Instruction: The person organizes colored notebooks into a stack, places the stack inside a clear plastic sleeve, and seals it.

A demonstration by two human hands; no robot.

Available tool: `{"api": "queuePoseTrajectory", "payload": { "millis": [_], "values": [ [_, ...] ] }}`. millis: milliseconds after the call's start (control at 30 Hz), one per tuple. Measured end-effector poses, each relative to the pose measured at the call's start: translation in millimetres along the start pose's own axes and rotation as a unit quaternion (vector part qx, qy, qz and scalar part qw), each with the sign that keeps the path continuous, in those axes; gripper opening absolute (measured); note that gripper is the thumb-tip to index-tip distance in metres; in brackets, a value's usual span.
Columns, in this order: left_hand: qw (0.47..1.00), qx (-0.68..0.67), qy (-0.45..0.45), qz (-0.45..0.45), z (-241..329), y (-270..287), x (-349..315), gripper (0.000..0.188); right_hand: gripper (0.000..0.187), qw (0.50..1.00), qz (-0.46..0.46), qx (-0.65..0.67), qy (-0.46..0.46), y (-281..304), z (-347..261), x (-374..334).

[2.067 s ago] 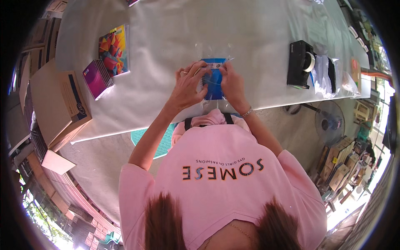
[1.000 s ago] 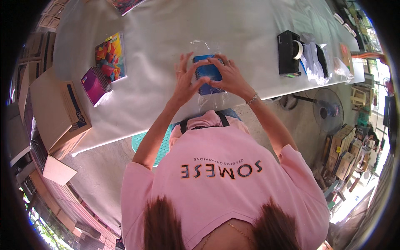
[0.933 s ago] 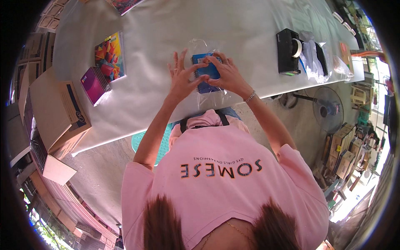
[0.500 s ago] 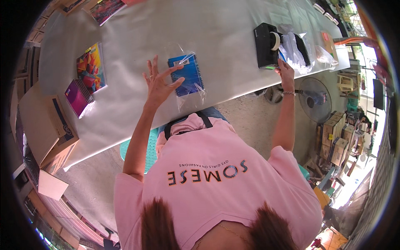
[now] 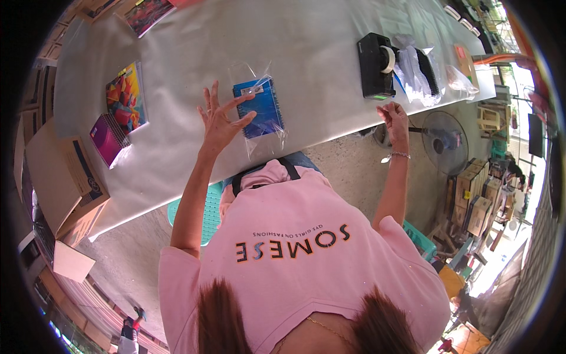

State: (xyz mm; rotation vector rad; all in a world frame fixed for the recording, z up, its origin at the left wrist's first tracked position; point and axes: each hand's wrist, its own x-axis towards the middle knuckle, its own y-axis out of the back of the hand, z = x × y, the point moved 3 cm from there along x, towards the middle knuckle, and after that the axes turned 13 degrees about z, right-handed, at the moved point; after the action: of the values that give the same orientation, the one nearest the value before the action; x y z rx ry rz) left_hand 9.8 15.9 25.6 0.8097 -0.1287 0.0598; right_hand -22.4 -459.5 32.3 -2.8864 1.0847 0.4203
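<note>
A blue spiral notebook (image 5: 265,112) in a loose clear plastic wrapper lies on the table in front of me. At its left side is my left hand (image 5: 219,123), fingers spread, with the thumb and a fingertip over the notebook's cover and the wrapper. My right hand (image 5: 395,121) is raised by the table's front edge, below the black tape dispenser (image 5: 372,68) with its pale roll of tape (image 5: 387,60). Its thumb and fingers are pinched together; what they hold, if anything, is too small to make out.
On the left lie a purple spiral notebook (image 5: 105,138), a colourful notebook (image 5: 125,97) and an open cardboard box (image 5: 53,177). Clear plastic bags (image 5: 415,76) rest right of the dispenser. A standing fan (image 5: 445,143) and stacked boxes (image 5: 474,194) stand on the floor at the right.
My right hand has drawn back from the tape dispenser's front, toward me and slightly left. My left hand remains spread beside the blue notebook.
</note>
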Motion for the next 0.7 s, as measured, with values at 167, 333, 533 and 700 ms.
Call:
{"api": "queuePoseTrajectory", "payload": {
  "millis": [167, 333, 533, 700],
  "values": [
    [1.0, 0.002, 0.01, -0.009, -1.1, 5.4, -1.5, 0.047, 0.018, 0.935, 0.09, -0.324, 0.11, -3.2, 12.7, -0.9],
    [0.999, -0.014, 0.023, -0.026, -1.7, 2.5, 3.2, 0.05, 0.015, 0.966, -0.191, -0.165, 0.057, -104.1, 10.3, -58.4],
    [0.999, -0.031, 0.021, -0.039, -4.5, 5.5, 4.3, 0.052, 0.021, 0.854, -0.401, -0.257, 0.209, -255.1, -20.9, -151.2],
    [0.999, 0.019, -0.015, -0.023, -1.8, 0.8, 0.4, 0.055, 0.027, 0.807, -0.418, -0.28, 0.311, -285.4, -5.1, -148.3]
  ]
}}
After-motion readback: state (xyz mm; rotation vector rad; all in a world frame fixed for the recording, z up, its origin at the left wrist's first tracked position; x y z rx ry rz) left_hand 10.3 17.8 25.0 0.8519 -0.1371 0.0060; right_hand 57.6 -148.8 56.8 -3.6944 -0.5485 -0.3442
